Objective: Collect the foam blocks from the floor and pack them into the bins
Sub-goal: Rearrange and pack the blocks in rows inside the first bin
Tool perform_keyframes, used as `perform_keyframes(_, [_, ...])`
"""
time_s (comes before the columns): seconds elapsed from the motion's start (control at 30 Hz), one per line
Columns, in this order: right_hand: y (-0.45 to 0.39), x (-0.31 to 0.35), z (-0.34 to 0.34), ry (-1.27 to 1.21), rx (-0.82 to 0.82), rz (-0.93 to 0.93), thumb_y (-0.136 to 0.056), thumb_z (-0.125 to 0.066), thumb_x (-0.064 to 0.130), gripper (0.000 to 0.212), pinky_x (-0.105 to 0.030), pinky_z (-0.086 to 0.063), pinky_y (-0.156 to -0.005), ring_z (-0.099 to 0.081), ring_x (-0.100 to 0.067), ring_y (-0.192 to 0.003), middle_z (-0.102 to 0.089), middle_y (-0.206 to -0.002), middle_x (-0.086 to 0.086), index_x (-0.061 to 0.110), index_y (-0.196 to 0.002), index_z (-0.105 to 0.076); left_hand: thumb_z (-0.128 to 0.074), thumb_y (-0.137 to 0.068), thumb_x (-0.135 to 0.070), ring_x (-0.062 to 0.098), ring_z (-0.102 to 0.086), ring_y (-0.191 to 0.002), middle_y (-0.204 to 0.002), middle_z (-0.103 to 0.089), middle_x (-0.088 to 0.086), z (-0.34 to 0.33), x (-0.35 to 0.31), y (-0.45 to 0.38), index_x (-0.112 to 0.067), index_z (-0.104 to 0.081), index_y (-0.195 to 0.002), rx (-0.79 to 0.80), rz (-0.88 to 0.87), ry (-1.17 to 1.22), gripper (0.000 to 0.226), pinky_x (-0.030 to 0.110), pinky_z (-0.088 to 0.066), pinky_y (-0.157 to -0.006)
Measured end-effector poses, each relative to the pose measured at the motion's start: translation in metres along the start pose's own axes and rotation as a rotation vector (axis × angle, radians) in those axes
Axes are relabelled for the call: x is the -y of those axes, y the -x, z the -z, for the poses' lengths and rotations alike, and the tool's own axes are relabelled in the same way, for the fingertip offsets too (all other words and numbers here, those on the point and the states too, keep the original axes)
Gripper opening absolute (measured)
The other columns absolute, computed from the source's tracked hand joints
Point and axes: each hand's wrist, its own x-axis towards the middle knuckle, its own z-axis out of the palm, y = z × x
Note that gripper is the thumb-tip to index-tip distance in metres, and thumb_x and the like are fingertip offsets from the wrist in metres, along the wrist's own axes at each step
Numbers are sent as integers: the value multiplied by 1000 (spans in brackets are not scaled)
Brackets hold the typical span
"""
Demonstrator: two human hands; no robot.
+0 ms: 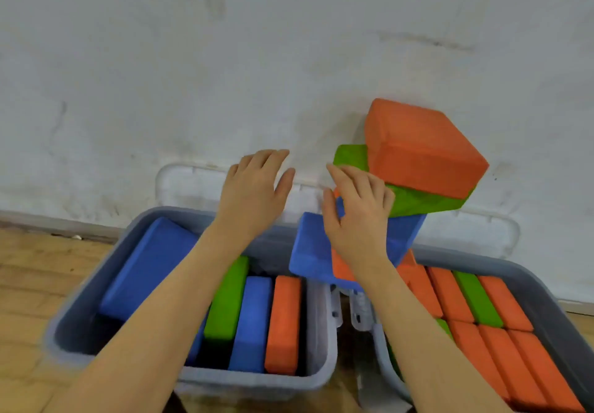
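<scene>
- Fingers [270, 159] of left hand [254, 194] straight and a bit spread, holding nothing, up in the air over the back edge of left bin [250, 383].
- Fingers [369, 181] of right hand [356, 216] bent over the top of blue block [308, 252], thumb pressed on its near side, so most likely gripping it. Fingertips hidden behind the hand, so hard to be sure.
- 3 loose blocks in a leaning pile: blue block at the bottom, green block [418, 202] on it, orange block [424, 149] on top.
- Pile up over the gap between the 2 bins, at the back left corner of right bin [546, 287], close to the wall [289, 59].
- Long side of blue block going left to right and tipped, left end low and sticking out toward left bin.
- Pile just to the right of the left fingers, near but not touching. Right hand already on it, so much nearer.
- Right bin packed tight with orange and green blocks. Left bin with 4 blocks in view and dark gaps, so more room there.
- Next move, as a guess: left hand over to the low left end of blue block, then both hands bringing the pile left and down.
- Top 2 blocks only resting there, tilted, so likely to slide off to the floor [38, 277].
</scene>
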Motion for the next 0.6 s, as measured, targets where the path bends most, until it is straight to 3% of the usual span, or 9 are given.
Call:
perform_keyframes(0.13, [43, 22, -52, -112, 207, 0, -87, -48, 27, 36, -33, -31, -80, -45, -18, -96, -65, -107, -2, 15, -117, -65, -31, -91, -42, 36, -53, -112, -125, -59, 12, -17, 55, 48, -9, -55, -128, 155, 187, -31, 55, 45, -41, -91])
perform_keyframes(0.27, [88, 34, -112, -248, 492, -18, -87, -43, 31, 39, -36, -40, -77, -56, -23, -92, -66, -104, 0, 16, -116, -65, -44, -92, -32, 38, -51, -116, -128, -56, 13, -38, 108, 91, -7, -54, -127, 238, 331, -134, 44, 48, -39, -91])
perform_keyframes(0.43, [131, 56, -184, -325, 810, 46, -86, -39, 42, 50, -39, -45, -82, -59, -29, -102, -62, -120, -2, 18, -124, -60, -49, -86, -38, 45, -46, -122, -137, -50, 13, -49, 177, 155, -15, -56, -129, 360, 448, -375, 49, 55, -40, -91])
perform_keyframes(0.5, [148, 69, -207, -336, 959, 52, -89, -45, 44, 52, -37, -37, -93, -51, -26, -118, -52, -135, 0, 21, -135, -50, -59, -87, -39, 45, -37, -130, -147, -38, 14, -48, 202, 178, -16, -46, -138, 436, 515, -448, 58, 57, -35, -97])
perform_keyframes(0.6, [179, 82, -234, -327, 1147, 149, -87, -46, 52, 63, -31, -25, -102, -35, -21, -133, -32, -151, 6, 31, -145, -33, -58, -85, -51, 34, -12, -143, -158, -8, 5, -46, 230, 205, -19, -14, -150, 545, 573, -466, 85, 50, -20, -108])
